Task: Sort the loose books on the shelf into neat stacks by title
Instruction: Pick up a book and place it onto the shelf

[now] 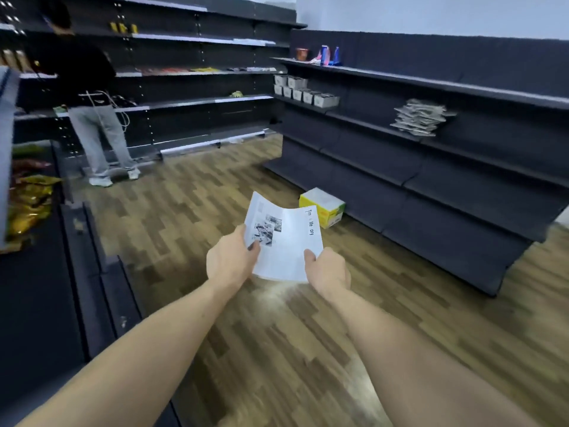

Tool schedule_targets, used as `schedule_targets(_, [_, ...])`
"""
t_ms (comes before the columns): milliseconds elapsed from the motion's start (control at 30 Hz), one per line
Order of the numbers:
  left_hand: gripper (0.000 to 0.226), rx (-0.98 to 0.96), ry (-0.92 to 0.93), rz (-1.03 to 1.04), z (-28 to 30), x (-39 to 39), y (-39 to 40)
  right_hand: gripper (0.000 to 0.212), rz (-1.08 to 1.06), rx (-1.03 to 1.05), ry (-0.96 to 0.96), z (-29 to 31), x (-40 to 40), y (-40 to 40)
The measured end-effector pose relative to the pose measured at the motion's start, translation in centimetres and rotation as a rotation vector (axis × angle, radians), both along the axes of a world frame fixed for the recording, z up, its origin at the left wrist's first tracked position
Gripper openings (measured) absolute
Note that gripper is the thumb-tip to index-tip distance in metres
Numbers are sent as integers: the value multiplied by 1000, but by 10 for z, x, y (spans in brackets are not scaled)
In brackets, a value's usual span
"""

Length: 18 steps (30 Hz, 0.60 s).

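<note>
**Fingers on the booklet: carry step before stacking**

Fingers (254, 245) of the left hand (229, 260) curl round the lower left edge of a thin white booklet (284, 241), thumb on the cover. The right hand (329, 271) pinches the lower right corner in the same way. Both hands therefore grip one item, held in mid-air at frame centre, above the wooden floor (277, 349) and well apart from any shelf. The cover faces up and bows slightly; part of a title is legible along its right edge.

Step in hand, as judged: identification and transport. The title is exposed for reading, and the booklet has not yet been placed.

A ragged pile (420, 117) of similar printed items lies on the dark shelf (462, 143) at the right of the frame, upper middle. Its titles are too small to read.

Next move, as judged:
1. Confirm the title.
2. Carry the booklet to the shelf on the right.
3. Lay it flat on a matching stack, edges squared.

A yellow box (323, 206) sits on the floor just beside the shelf base. Another person (89, 97) stands at the upper left.
</note>
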<state>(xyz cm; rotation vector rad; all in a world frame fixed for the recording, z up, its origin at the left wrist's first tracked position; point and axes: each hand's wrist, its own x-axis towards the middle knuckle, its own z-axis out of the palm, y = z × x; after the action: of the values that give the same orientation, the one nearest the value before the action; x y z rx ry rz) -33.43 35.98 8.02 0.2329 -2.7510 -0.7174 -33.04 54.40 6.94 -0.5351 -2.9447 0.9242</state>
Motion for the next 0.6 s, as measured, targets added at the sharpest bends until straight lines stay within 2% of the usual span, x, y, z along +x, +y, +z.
schedule_targets(300, [37, -86, 6, -225, 3, -109, 104, 48, -191, -28, 20, -3, -71, 98])
schedule_targets(600, [40, -78, 5, -358, -15, -265, 165, 46, -329, -15, 46, -5, -195, 150])
